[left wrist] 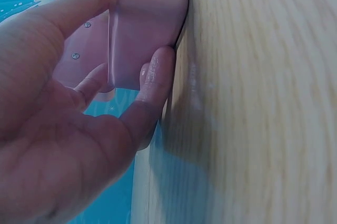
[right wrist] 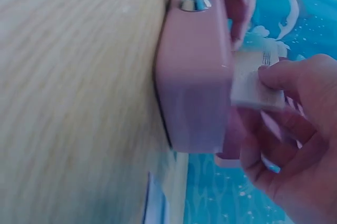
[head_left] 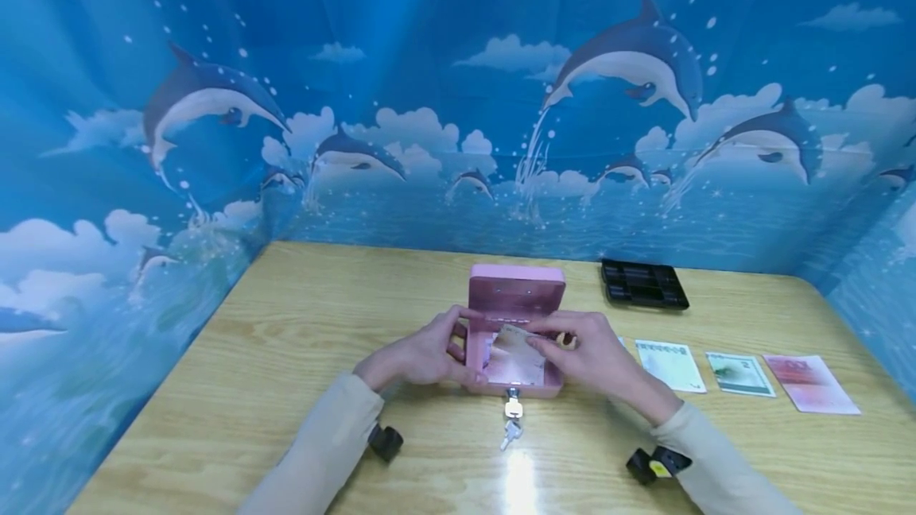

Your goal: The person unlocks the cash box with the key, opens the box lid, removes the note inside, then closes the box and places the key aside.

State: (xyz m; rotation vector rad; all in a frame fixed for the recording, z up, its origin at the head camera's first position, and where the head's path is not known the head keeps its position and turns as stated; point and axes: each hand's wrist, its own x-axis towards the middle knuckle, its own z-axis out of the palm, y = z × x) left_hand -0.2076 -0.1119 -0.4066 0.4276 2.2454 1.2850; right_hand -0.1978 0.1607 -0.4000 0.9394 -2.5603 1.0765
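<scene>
A pink cash box [head_left: 475, 372] stands on the table with its lid [head_left: 517, 292] raised and a key in its front lock. My left hand [head_left: 428, 350] grips the box's left side, the thumb at the front corner and the fingers spread along the wall, as the left wrist view shows. Between thumb and fingers, my right hand [head_left: 583, 346] pinches a banknote [head_left: 517, 352] over the open box. In the right wrist view the note [right wrist: 253, 79] reaches past the box's rim. Part of the box's inside is hidden by the note.
To the right lie a greenish banknote [head_left: 670, 365], a smaller green banknote [head_left: 740, 374] and a red banknote [head_left: 811, 384]. A black compartment tray [head_left: 644, 284] sits at the back right. Keys [head_left: 512, 424] hang at the box's front. A dolphin-print curtain [head_left: 429, 102] borders the table.
</scene>
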